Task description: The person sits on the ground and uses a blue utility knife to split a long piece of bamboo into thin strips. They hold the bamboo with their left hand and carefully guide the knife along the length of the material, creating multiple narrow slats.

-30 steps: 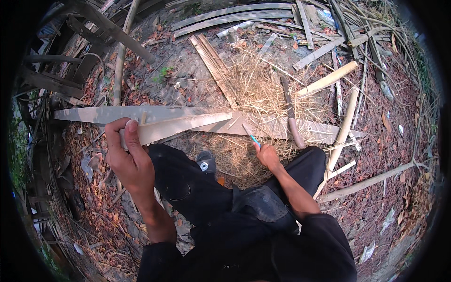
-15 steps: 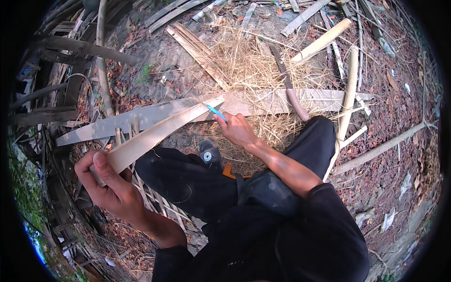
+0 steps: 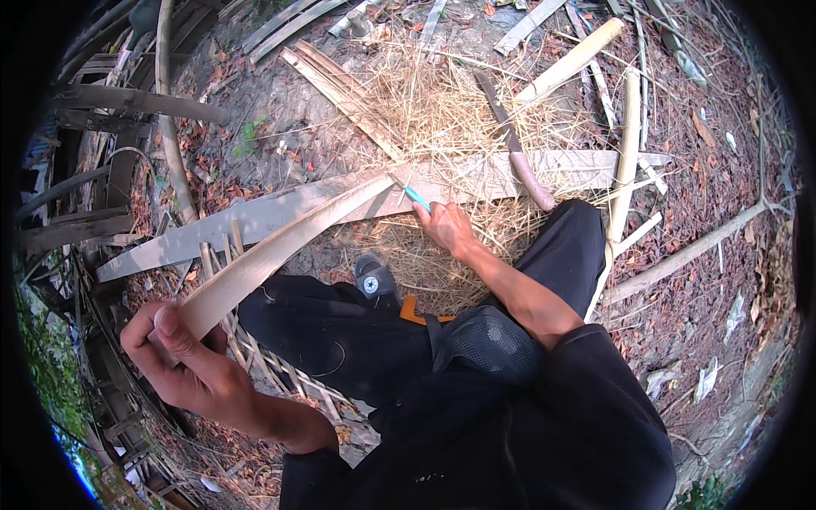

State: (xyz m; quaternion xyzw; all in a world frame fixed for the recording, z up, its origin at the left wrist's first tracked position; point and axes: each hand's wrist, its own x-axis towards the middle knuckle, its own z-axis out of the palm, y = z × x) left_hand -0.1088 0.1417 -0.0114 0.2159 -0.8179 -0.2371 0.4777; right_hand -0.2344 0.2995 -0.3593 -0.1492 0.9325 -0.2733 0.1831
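— One long pale bamboo strip point(image 3: 280, 246) runs slantwise from lower left up to the middle, flat and thin, over a wider grey plank point(image 3: 255, 223)

— And the hands?

— Left hand point(image 3: 183, 361) is closed around the strip's near end, thumb on top. Right hand point(image 3: 446, 228) is closed on a small blue-handled tool point(image 3: 416, 197) at the strip's far tip

— Ground?

— Dirt and dry leaves, straw point(image 3: 442, 110), split bamboo, a big knife point(image 3: 514, 144) lying nearby

Blade of turquoise tool point(image 3: 416, 198) hidden under bamboo strip point(image 3: 272, 255); handle inside right hand point(image 3: 448, 228).
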